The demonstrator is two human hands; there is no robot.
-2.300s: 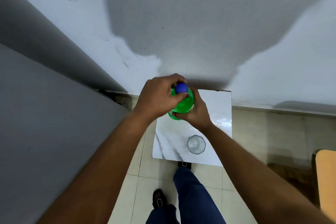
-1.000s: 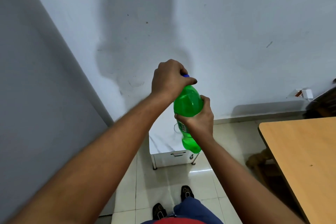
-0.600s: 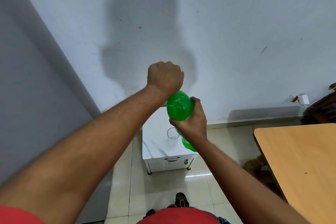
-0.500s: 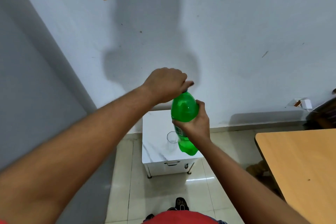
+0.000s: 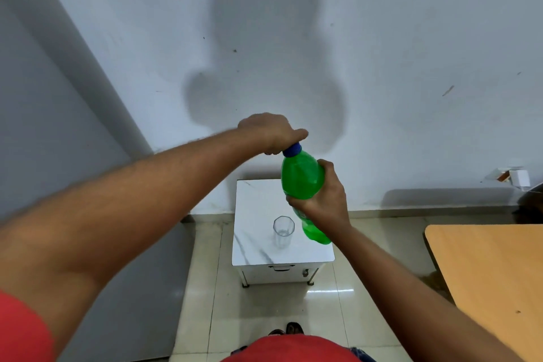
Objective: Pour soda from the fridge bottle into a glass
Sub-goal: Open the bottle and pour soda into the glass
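A green soda bottle (image 5: 301, 179) is held in the air above a small white marble-top cabinet (image 5: 255, 244). My right hand (image 5: 326, 197) grips the bottle round its middle. My left hand (image 5: 271, 132) has its fingers curled over the blue cap (image 5: 292, 149) at the bottle's top. An empty clear glass (image 5: 283, 231) stands upright on the cabinet top, just left of the bottle's base.
A grey fridge side (image 5: 44, 126) fills the left. The white wall (image 5: 382, 67) rises behind the cabinet. A wooden table (image 5: 493, 273) juts in at the right. Tiled floor (image 5: 279, 303) lies between me and the cabinet.
The bottle was lifted off the cabinet top and is now held in the air. My left hand has stayed on the cap, shifting its hold; the blue cap shows again below the fingers.
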